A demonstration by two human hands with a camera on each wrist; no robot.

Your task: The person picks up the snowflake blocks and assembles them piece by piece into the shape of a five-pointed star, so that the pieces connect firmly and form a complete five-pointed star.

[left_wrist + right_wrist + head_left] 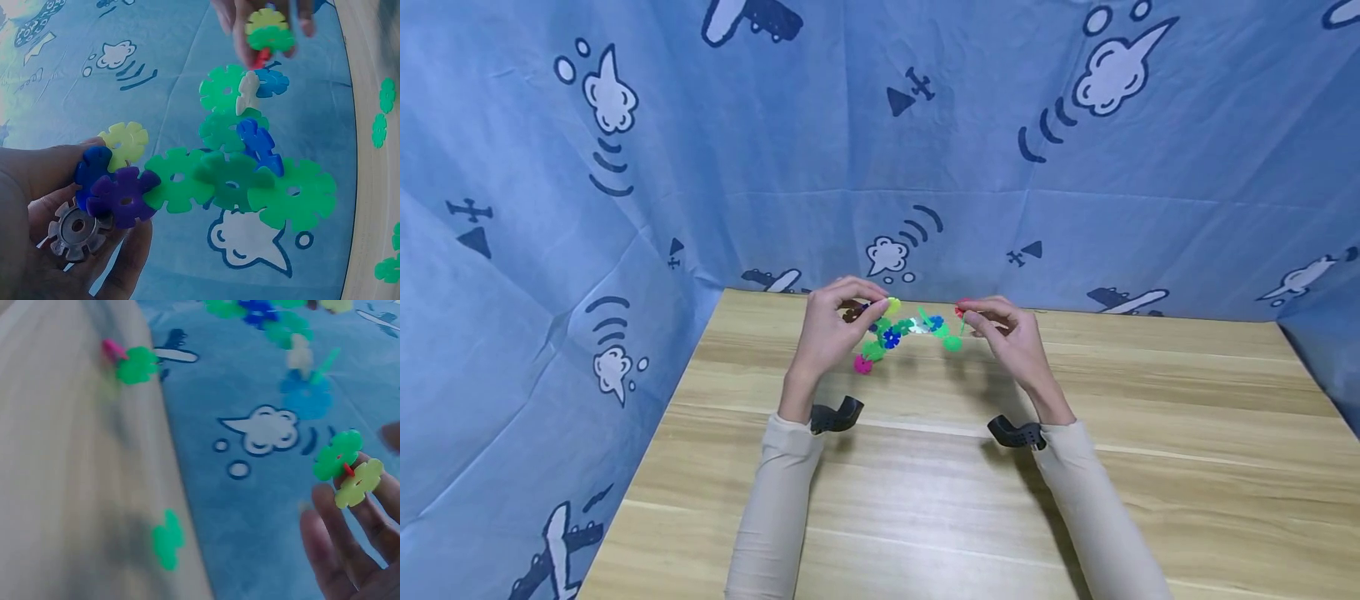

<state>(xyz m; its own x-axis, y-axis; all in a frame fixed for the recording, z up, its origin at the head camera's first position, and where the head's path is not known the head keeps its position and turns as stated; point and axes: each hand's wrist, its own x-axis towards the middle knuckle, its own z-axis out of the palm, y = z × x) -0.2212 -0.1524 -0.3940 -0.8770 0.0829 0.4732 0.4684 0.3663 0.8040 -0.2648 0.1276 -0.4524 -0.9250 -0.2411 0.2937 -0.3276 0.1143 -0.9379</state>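
My left hand (pixel 838 323) pinches one end of a joined chain of flower-shaped discs; in the left wrist view yellow (pixel 127 145), purple (pixel 127 199) and grey discs (pixel 76 230) are at the fingers. Green discs (pixel 177 179) run on from there, with blue (pixel 261 145) and white ones (pixel 247 92) among them. A little right of the chain, my right hand (pixel 1011 337) holds a small cluster: a green disc (pixel 339 455), a yellow disc (pixel 359 482) and a red piece (pixel 348 469). The cluster is apart from the chain.
On the wooden table (pixel 910 500) lie a pink piece (pixel 863 364) with a green disc (pixel 137 365) beside it, and another green disc (pixel 952 342) farther right. A blue patterned curtain (pixel 820 150) stands behind the table's back edge. Black mounts (pixel 837 415) are on both wrists.
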